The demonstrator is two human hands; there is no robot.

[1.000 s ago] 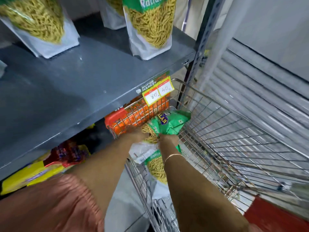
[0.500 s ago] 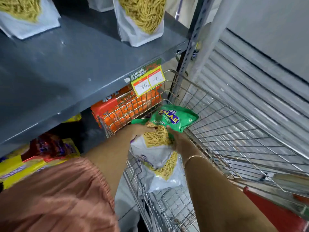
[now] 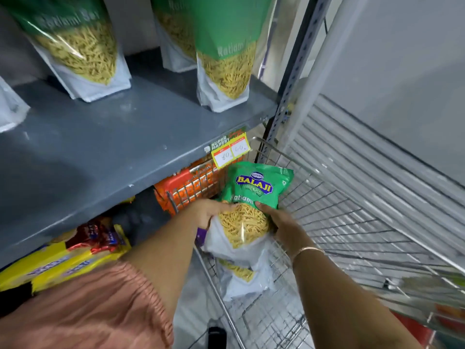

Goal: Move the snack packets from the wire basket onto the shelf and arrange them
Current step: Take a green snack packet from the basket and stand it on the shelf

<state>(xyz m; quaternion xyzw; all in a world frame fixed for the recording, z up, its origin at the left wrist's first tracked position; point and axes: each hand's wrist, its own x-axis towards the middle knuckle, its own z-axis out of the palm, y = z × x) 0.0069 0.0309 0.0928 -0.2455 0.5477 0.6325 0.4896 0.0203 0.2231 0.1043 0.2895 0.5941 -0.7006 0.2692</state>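
Note:
A green and white snack packet (image 3: 254, 190) with yellow sev inside is held above the wire basket (image 3: 339, 217). My left hand (image 3: 208, 212) grips its left side and my right hand (image 3: 279, 220) grips its right side. A second, similar packet (image 3: 244, 278) hangs just below it inside the basket; which hand holds it I cannot tell. On the grey shelf (image 3: 113, 147) above, three matching packets stand upright: one at the left (image 3: 80, 49), one at the front right (image 3: 226, 66), one behind it (image 3: 173, 34).
A yellow price tag (image 3: 230, 152) hangs on the shelf's front edge just above the held packet. Orange packs (image 3: 186, 187) and yellow and red packs (image 3: 75, 250) fill the lower shelf. A slotted metal upright (image 3: 292, 79) and a ribbed shutter (image 3: 377, 172) stand at the right.
Both hands have lifted the packet up out of the basket toward the shelf edge. Its green top now faces up and the brand label shows.

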